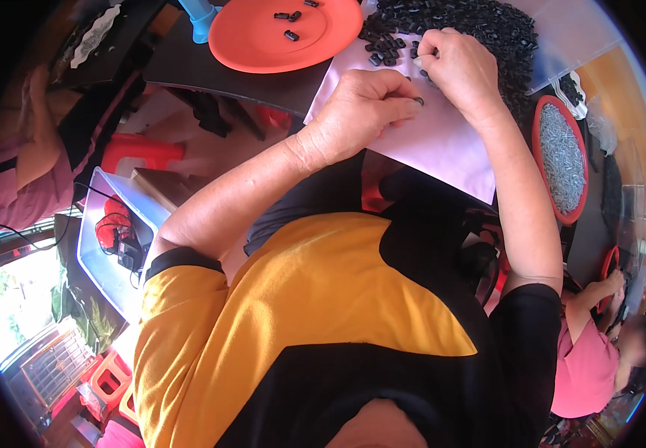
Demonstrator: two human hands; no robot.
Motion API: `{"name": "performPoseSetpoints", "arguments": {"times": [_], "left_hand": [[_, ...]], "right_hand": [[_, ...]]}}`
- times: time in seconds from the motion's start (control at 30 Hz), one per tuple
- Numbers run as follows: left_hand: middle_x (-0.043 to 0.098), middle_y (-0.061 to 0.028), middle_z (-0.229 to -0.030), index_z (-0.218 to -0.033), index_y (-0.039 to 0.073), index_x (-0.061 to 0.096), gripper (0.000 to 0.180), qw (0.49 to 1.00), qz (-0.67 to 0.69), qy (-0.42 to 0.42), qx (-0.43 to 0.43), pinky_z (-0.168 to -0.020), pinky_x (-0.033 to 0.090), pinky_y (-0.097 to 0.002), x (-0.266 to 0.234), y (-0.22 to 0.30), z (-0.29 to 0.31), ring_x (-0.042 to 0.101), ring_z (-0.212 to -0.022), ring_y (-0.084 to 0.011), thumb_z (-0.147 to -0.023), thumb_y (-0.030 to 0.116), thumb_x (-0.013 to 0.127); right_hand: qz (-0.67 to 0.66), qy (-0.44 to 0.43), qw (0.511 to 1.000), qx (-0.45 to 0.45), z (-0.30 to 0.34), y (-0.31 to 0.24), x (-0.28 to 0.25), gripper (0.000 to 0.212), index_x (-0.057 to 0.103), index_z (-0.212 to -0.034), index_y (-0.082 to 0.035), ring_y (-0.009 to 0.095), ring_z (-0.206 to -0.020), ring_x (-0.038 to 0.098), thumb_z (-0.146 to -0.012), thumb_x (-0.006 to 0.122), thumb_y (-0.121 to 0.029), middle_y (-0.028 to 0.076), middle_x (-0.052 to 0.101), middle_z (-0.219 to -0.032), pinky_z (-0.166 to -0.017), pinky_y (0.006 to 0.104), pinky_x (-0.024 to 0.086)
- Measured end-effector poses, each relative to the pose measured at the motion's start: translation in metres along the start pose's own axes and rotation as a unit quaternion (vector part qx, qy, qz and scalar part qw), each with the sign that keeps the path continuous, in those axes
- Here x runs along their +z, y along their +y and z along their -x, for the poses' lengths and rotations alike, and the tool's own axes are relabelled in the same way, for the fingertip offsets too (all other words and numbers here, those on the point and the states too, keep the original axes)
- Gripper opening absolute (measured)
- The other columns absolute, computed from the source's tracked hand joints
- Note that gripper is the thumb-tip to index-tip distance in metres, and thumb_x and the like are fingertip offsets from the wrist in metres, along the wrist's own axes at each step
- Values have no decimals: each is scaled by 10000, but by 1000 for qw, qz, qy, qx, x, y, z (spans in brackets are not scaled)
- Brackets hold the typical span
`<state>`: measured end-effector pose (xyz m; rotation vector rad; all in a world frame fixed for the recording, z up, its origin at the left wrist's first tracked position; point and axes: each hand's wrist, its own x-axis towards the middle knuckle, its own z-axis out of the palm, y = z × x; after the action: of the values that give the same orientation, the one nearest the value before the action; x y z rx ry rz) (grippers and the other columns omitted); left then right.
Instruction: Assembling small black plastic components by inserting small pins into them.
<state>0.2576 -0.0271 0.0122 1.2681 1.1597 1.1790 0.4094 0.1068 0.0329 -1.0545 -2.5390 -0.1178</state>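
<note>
My left hand (356, 108) is closed in a pinch over the near part of a white sheet (446, 153). Between its thumb and fingertip sits a small dark piece (418, 101). Just to the right, my right hand (461, 71) also has its fingers pinched together beside a few loose black pieces; what it holds, if anything, is too small to make out. A big heap of small black pieces (461, 22) spreads beyond the hands. Left of them, an orange-red plate (237, 48) carries several black pieces (292, 35).
A red oval tray (538, 153) full of small shiny parts stands right of my forearm. A blue plastic object (202, 22) is behind the plate. People work at the left (32, 175) and right (588, 366). Red stools (140, 151) and a pale bin (91, 216) stand left.
</note>
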Motion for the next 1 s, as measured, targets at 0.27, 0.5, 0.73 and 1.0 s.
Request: {"name": "performPoseSetpoints", "arguments": {"times": [0.27,0.5,0.73,1.0], "left_hand": [[671,-6,-780,-1021,1,709,174,1000,-6,-6,21,-564,449,-197,0,-5,-1,538,-634,-38,-909,132,688],[670,-13,-782,-1009,-9,707,172,1000,0,10,24,-558,446,-200,2,-4,-2,539,-617,-45,-895,121,708],[632,0,-712,-981,-1,708,158,998,42,35,44,-536,461,-200,4,-13,-4,556,-605,-44,-876,116,728],[680,-23,-797,-976,-9,700,144,999,21,28,19,-580,464,-208,3,-7,-2,592,-679,-61,-894,108,716]], "right_hand": [[103,6,993,-55,5,-10,1,170,724,-925,-63,315,-996,662,-810,601,-95,111,691,-975,-849,482,494],[94,-22,992,-80,2,-18,-3,205,728,-966,-66,312,-1011,657,-825,581,-71,129,689,-988,-861,468,487],[77,-54,993,-75,-3,-18,-2,182,719,-966,-69,329,-987,666,-827,602,-80,150,682,-999,-859,469,496],[83,-25,994,-71,0,-13,4,182,712,-984,-67,322,-974,669,-839,604,-87,136,684,-1009,-843,467,499]]}}
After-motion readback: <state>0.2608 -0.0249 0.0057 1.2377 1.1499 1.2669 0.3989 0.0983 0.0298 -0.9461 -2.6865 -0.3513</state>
